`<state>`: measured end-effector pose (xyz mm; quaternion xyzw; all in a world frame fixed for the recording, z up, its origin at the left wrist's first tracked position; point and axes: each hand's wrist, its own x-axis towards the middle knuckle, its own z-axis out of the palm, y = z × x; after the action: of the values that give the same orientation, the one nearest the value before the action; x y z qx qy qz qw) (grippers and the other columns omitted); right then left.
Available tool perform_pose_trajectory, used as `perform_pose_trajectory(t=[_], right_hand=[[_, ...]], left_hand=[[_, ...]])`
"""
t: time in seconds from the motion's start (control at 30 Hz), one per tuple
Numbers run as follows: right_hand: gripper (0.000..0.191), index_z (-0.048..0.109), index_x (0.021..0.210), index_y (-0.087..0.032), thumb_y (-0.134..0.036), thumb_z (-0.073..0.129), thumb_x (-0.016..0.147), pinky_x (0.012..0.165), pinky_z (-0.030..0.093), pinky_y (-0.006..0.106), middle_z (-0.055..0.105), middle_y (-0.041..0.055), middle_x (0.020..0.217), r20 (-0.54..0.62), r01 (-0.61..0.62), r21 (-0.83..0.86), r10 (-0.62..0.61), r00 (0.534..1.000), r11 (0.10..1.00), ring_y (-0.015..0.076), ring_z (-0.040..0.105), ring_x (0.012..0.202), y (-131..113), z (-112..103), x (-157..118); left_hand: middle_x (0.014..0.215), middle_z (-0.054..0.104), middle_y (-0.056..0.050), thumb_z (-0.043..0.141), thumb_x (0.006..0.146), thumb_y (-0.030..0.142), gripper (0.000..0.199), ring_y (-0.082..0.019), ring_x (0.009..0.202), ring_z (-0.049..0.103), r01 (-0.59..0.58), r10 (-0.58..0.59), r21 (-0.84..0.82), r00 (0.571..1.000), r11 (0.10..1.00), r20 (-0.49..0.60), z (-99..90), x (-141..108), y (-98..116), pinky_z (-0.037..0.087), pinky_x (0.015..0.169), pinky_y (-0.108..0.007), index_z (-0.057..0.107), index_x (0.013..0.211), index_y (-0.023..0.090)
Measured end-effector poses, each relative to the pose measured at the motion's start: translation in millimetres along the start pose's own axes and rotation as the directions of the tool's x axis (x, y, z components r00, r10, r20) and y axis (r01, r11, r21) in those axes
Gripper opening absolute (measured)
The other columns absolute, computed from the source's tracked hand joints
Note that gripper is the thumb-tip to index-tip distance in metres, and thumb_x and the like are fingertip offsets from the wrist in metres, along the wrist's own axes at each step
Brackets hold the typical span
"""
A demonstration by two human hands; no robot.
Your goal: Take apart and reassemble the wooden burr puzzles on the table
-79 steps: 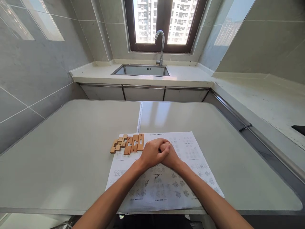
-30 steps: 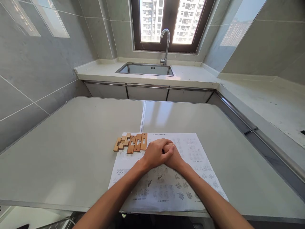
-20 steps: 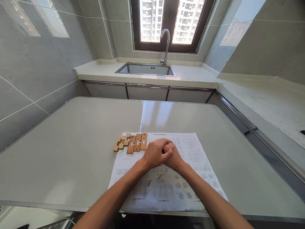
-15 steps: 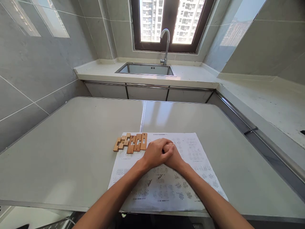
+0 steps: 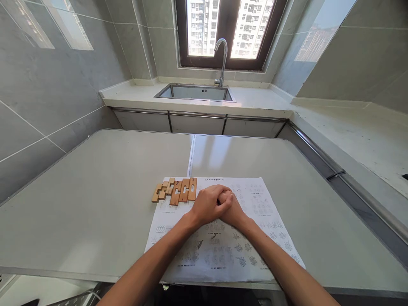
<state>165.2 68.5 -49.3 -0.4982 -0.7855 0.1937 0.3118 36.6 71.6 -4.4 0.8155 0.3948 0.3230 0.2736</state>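
Grip: left hand [image 5: 209,204] and right hand [image 5: 236,209] clasped, both closed, over the printed sheet [image 5: 270,212] (nothing visible inside). Wooden pieces [image 5: 174,196] lie just left. Clasp best held loosely, pieces unbumped.

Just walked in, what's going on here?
A person has both hands clasped over a printed sheet on the table. The left hand wraps over the right hand; whether anything is inside the clasp is hidden. A row of wooden pieces, some marked with numbers, lies at the sheet's far left corner, just left of the left hand, with the leftmost piece jutting past the sheet's edge. Neither hand is holding any of those pieces.
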Motion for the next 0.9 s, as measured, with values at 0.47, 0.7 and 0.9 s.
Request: perform_pose_trajectory(t=[0.47, 0.7, 0.9], right_hand=[[0.016, 0.065, 0.063, -0.015, -0.009, 0.062, 0.078, 0.051, 0.034, 0.023, 0.069, 0.0054, 0.064, 0.017, -0.011, -0.012, 0.012, 1.0, 1.0, 0.0168, 0.063, 0.062, -3.3, -2.4, 0.6], [0.016, 0.066, 0.064, -0.014, -0.009, 0.063, 0.079, 0.052, 0.035, 0.023, 0.069, 0.0057, 0.066, 0.017, -0.021, 0.003, 0.021, 1.0, 1.0, 0.0171, 0.064, 0.063, -2.5, -1.8, 0.3], [0.015, 0.067, 0.065, -0.015, -0.009, 0.063, 0.078, 0.052, 0.035, 0.023, 0.07, 0.0059, 0.066, 0.005, -0.015, 0.003, 0.015, 1.0, 1.0, 0.0174, 0.064, 0.063, -2.3, -1.5, 0.0]], left_hand=[[0.107, 0.078, -0.006, 0.056, 0.096, 0.034, 0.024, -0.024, 0.099, 0.073, -0.002, 0.002, -0.013, 1.0, 1.0, -0.002, -0.3, 0.4, 1.4, 0.058, 0.087, -0.035, 0.072, 0.109, 0.022], [0.107, 0.078, -0.006, 0.056, 0.096, 0.034, 0.024, -0.024, 0.1, 0.073, -0.002, 0.002, -0.004, 1.0, 1.0, -0.001, -0.1, 0.6, 1.3, 0.057, 0.088, -0.035, 0.072, 0.109, 0.022], [0.107, 0.078, -0.006, 0.057, 0.096, 0.033, 0.023, -0.024, 0.1, 0.073, 0.0, 0.0, -0.002, 1.0, 1.0, 0.001, 0.2, 0.2, 0.7, 0.057, 0.088, -0.035, 0.072, 0.11, 0.022]])
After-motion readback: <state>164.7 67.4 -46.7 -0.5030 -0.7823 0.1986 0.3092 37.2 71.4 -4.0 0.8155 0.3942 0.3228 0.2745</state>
